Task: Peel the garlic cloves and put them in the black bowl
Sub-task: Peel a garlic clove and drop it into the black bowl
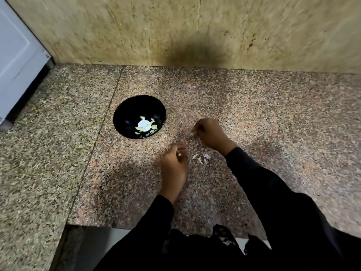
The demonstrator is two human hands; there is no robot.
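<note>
From the head camera, the right hand (212,133) pinches a pale scrap at its fingertips, clove or skin I cannot tell. The left hand (173,165), nearer the person, curls round something small and whitish. Loose peels (201,158) lie between the two wrists. The black bowl (125,111) sits beyond the left hand, peeled cloves (145,127) inside. Garlic looks light, firm and slippery once bared; pinch it across its thick middle.

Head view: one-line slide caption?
Both hands peel garlic over scattered skins beside the black bowl.
</note>
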